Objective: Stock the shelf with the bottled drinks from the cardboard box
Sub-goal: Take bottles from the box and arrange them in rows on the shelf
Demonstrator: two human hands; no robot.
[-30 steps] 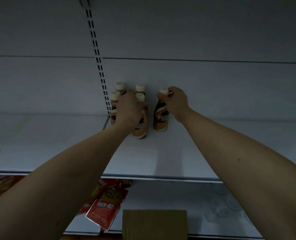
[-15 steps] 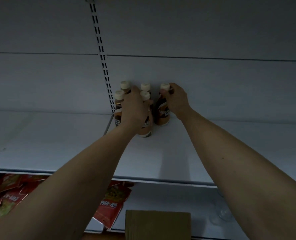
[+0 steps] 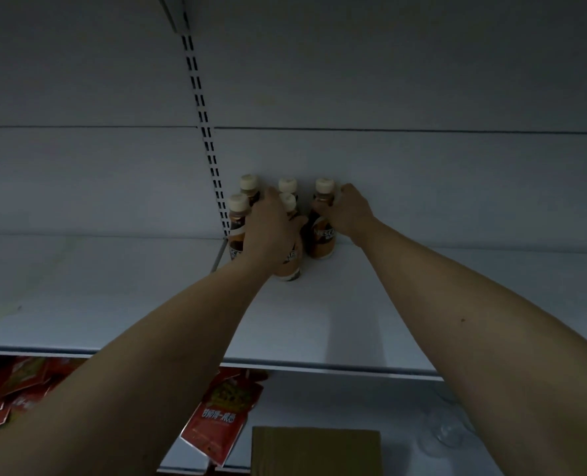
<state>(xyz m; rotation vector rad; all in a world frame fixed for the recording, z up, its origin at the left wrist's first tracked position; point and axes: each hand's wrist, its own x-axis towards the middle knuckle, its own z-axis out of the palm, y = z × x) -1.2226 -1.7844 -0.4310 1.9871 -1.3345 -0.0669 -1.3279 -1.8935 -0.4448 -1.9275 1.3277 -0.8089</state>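
Note:
Several brown coffee bottles with cream caps stand grouped at the back of the white shelf [image 3: 336, 321], beside the slotted upright. My left hand [image 3: 273, 231] is wrapped around the front bottle [image 3: 289, 266] of the group. To its right, my right hand [image 3: 348, 211] grips the rightmost bottle [image 3: 323, 240] by its neck and shoulder, and that bottle stands against the back wall. Two more bottles [image 3: 238, 214] show left of my left hand, and one cap [image 3: 287, 185] peeks out behind it. A cardboard box [image 3: 316, 451] shows its top edge at the bottom centre.
The slotted shelf upright [image 3: 206, 139] runs down to the bottles. Red snack packets [image 3: 221, 417] lie on the lower shelf at the left. Faint clear glassware [image 3: 446, 431] sits on the lower shelf at the right. The white shelf stretches wide to both sides.
My right hand has pushed its bottle back and left, close against the group near the back wall. My left hand stays on the front bottle. The view has tilted up slightly.

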